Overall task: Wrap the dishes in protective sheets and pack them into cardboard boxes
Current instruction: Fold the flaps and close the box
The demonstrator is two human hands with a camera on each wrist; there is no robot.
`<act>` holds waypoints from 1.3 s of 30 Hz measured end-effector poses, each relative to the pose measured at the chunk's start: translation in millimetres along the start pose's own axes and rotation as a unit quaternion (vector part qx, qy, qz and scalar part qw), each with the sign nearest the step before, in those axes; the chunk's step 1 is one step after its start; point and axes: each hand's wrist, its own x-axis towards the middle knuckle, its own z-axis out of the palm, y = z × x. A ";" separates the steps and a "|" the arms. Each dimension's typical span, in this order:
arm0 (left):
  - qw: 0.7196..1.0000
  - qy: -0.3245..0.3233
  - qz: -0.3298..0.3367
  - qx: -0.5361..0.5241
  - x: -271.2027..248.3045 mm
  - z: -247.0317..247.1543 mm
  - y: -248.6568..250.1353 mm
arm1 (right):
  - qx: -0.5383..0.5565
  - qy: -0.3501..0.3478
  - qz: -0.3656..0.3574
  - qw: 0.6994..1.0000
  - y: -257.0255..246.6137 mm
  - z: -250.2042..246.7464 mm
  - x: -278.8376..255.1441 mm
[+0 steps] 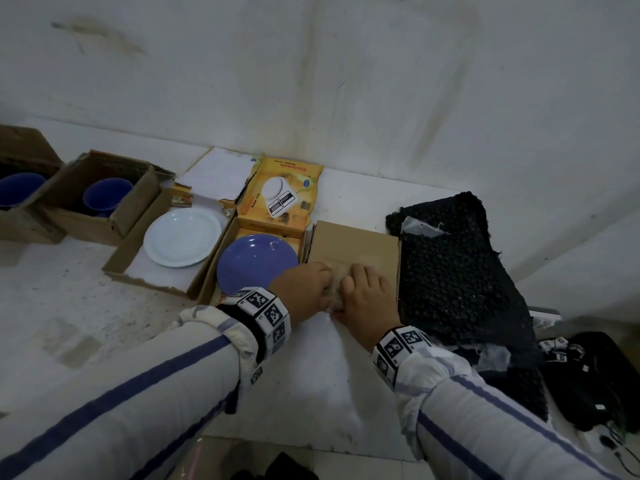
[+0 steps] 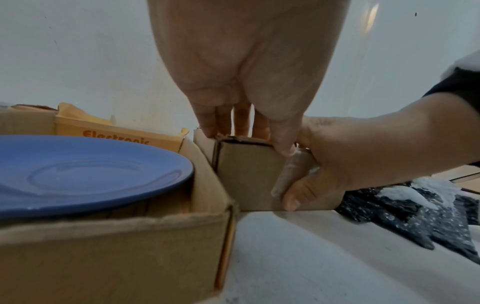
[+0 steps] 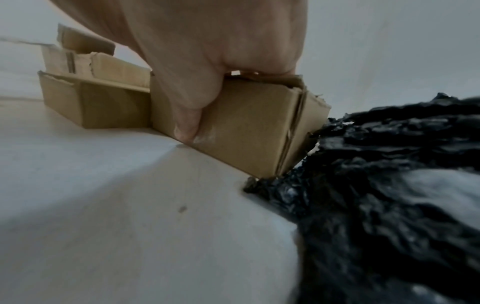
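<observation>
A closed brown cardboard box (image 1: 353,242) (image 2: 246,174) (image 3: 246,123) stands mid-table. Both hands hold its near top edge. My left hand (image 1: 311,289) (image 2: 246,72) has its fingers on the lid and its thumb at the front edge. My right hand (image 1: 367,292) (image 2: 350,154) (image 3: 207,41) curls over the lid, with its thumb pressed down the front face on a strip of clear tape (image 2: 285,176) (image 3: 207,137). A blue plate (image 1: 256,265) (image 2: 78,170) lies bare in an open box to the left. Further left, a white plate (image 1: 181,237) lies in another open box. A black bubble sheet (image 1: 450,265) (image 3: 389,185) lies at the right.
A yellow kitchen-scale carton (image 1: 280,195) stands behind the blue plate. Two open boxes at the far left each hold a blue bowl (image 1: 105,197). Black cables and marker bands (image 1: 588,375) lie at the table's right edge. A white wall runs close behind.
</observation>
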 end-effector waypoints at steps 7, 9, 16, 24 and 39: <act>1.000 -0.018 0.003 -0.007 -2.6 -3.5 -1.4 | -0.030 0.069 -0.012 0.997 -3.4 -4.8 6.2; 1.000 -0.022 0.003 -0.020 -3.1 -4.1 -1.6 | -0.027 0.086 -0.001 0.996 -9.4 -7.3 7.5; 0.999 -0.045 0.004 0.008 -2.4 -9.1 -0.4 | -0.048 0.108 -0.090 0.989 17.7 10.5 4.1; 0.998 -0.046 0.037 0.035 -2.3 -3.6 -5.3 | -0.041 0.067 -0.068 0.995 8.8 1.8 9.7; 0.995 -0.049 0.074 0.037 1.4 1.9 -15.9 | -0.044 -0.001 -0.105 0.994 21.7 -3.4 5.8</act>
